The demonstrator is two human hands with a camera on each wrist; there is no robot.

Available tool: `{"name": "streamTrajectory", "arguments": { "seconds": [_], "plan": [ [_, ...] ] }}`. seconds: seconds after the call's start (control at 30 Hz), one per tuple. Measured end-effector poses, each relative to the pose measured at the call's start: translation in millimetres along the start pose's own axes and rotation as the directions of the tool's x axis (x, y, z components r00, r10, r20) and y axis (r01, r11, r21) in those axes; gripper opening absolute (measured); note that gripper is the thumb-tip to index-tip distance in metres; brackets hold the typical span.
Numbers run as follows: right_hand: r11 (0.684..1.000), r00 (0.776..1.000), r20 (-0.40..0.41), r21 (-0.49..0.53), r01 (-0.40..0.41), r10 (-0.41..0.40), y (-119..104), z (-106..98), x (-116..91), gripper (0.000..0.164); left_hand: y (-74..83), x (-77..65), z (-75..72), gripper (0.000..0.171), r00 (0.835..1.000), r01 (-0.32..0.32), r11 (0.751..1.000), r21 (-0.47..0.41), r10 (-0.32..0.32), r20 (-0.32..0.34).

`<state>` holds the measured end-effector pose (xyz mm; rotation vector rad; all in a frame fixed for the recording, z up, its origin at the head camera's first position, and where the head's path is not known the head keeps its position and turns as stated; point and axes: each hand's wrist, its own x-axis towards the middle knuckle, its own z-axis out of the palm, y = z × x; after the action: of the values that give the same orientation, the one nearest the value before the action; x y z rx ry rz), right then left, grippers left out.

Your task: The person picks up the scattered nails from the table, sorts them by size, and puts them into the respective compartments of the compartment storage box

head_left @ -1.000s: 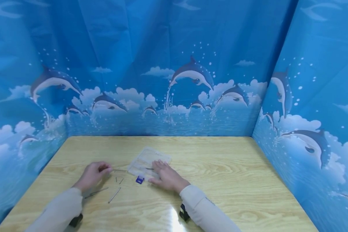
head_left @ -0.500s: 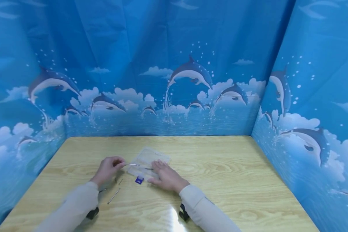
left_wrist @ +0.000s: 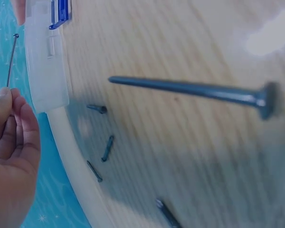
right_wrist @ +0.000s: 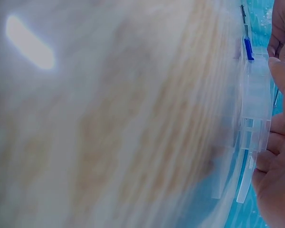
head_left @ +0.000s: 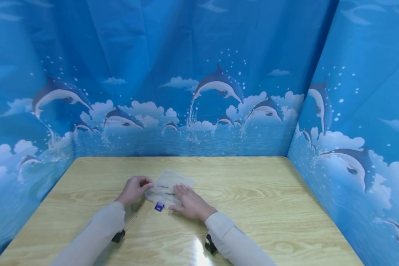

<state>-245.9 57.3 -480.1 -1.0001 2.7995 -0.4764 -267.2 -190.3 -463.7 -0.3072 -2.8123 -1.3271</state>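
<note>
In the head view my left hand (head_left: 134, 190) pinches a thin nail (head_left: 161, 186) between thumb and fingertips, over the clear plastic box (head_left: 167, 178). The left wrist view shows this nail (left_wrist: 12, 59) with its head pointing away from the fingers. My right hand (head_left: 191, 203) rests on the box's right part, fingers extended and thumb spread toward the near side. Another nail (head_left: 170, 193) lies at the box beside its fingertips. A blue latch (head_left: 159, 206) is on the box's near left edge.
On the wooden table (head_left: 269, 214), left of the box, lie several loose nails: a large one (left_wrist: 190, 90), a short one (left_wrist: 97, 109), and others nearby. Some hide under my left arm in the head view. Blue dolphin-print sheets (head_left: 199, 74) enclose the table.
My left hand has moved right and away from me, carrying the nail from the table left of the box to above it. The right hand stays on the box.
</note>
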Motion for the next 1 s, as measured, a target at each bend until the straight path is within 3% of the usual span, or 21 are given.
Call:
{"name": "streamTrajectory", "arguments": {
  "seconds": [0.2,0.7,1.0],
  "plan": [
    [1.000,1.000,0.001,0.001,0.000,0.000,0,0,0,0.076,2.2,7.5,3.4,0.009,0.999,-0.022,0.999,0.031,0.021,0.037],
    [1.000,1.000,0.001,0.009,-0.001,0.001,1,0,0,0.075,8.1,14.3,9.3,0.004,0.999,0.001,0.997,0.079,-0.004,0.033],
    [1.000,1.000,0.006,0.009,-0.003,0.003,2,2,1,0.075,7.4,14.6,9.9,0.006,0.999,-0.027,0.993,0.118,0.024,0.024]
  ]
}}
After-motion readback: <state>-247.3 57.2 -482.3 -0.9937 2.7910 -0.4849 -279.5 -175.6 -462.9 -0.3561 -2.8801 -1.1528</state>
